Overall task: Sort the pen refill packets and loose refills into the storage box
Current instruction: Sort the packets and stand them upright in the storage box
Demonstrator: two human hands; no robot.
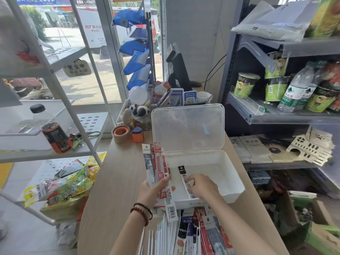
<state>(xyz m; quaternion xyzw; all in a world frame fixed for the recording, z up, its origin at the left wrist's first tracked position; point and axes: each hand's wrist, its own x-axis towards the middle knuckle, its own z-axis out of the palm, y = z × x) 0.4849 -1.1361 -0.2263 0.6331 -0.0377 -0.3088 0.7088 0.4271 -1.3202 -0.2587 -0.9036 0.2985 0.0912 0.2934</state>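
A white storage box stands open on the wooden counter, its clear lid tilted up behind it. My left hand grips a bunch of red and blue refill packets, held upright just left of the box. My right hand reaches into the box's left part and pinches a black-topped refill packet that lies inside. More refill packets and loose white refills are piled on the counter in front of the box.
An orange tape dispenser and a clear tray of trinkets sit behind the box to the left. A grey shelf with cup noodles and bottles stands at the right. At the left is a white rack with snack bags.
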